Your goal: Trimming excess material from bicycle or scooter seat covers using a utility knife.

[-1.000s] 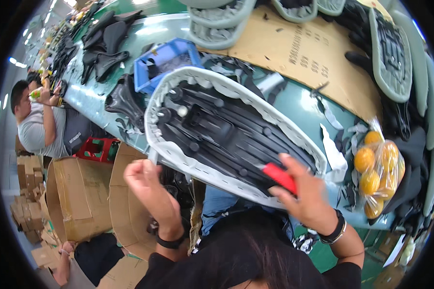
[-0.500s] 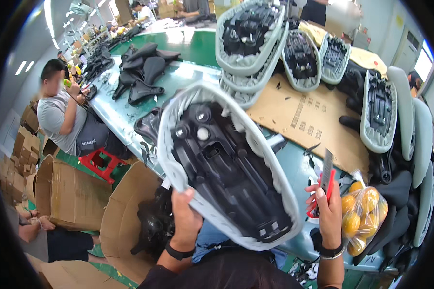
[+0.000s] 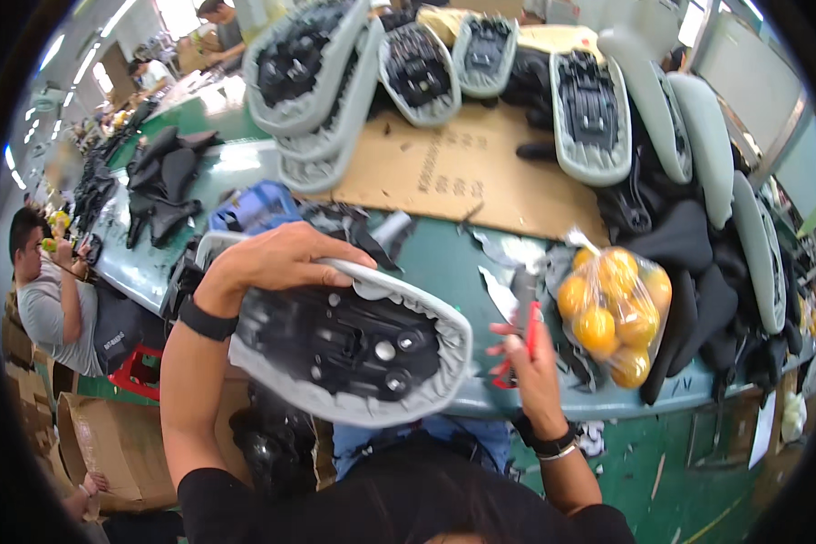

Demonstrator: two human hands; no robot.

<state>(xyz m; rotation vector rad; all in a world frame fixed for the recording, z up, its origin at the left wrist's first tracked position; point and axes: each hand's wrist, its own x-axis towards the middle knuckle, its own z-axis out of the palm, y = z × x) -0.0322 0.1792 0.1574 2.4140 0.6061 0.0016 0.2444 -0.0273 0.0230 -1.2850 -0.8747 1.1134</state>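
Observation:
In front of me a grey-covered vehicle seat (image 3: 358, 349) is held underside up, its black base and gathered cover edge showing. My left hand (image 3: 290, 258) is closed on its far rim, with the thumb on the cover edge and the wrist across the seat's left end. To the right of the seat, my right hand (image 3: 528, 358) is closed around a red-and-grey hand tool (image 3: 524, 304). The tool's flat grey end points away from me; blur hides its exact kind. The tool is apart from the seat.
A bag of orange fruit (image 3: 616, 313) lies right of my right hand. Cardboard (image 3: 480, 195) covers the table behind, with several grey seats (image 3: 592, 118) around it. Black saddles (image 3: 168, 177) lie at left, near a seated person (image 3: 50, 299). Cover scraps (image 3: 499, 295) litter the table.
The seat has turned and now lies more across my body, lower and to the left. My left hand went from its near edge to its far rim. My view has swung right.

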